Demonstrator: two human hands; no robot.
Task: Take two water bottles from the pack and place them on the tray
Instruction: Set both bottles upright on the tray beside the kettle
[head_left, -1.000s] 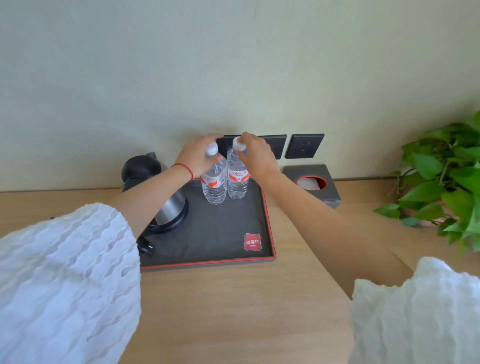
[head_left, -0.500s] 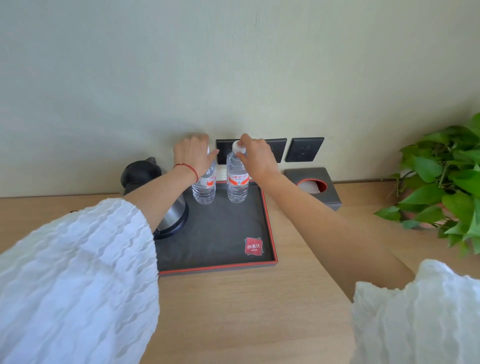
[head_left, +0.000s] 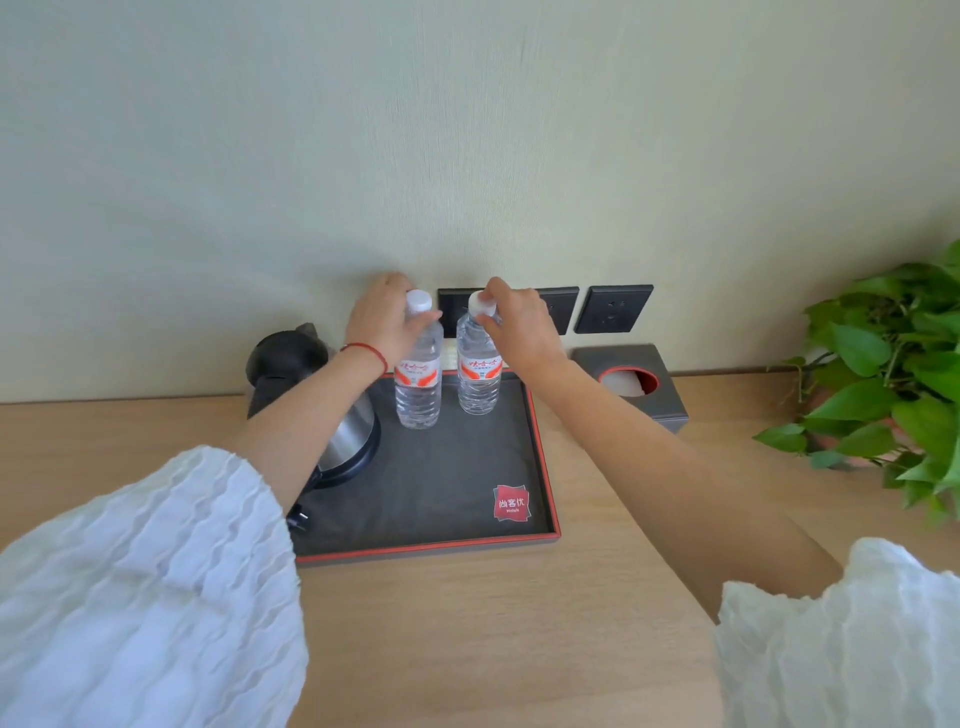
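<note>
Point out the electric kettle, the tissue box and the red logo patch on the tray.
electric kettle (head_left: 353, 431), head view, on its steel body.
tissue box (head_left: 670, 410), head view, on its grey front wall.
red logo patch (head_left: 511, 502), head view, on its middle, near the tray's (head_left: 431, 551) corner.

Red-rimmed grey tray (head_left: 543, 441), white-capped bottles (head_left: 418, 387)

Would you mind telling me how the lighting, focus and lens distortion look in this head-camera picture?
Head view: soft, even light, with faint shadows and no harsh glare on the tray; the two water bottles and both hands, left hand and right hand, look fairly sharp; the wide lens bows the table edge and stretches the sleeves.
</note>
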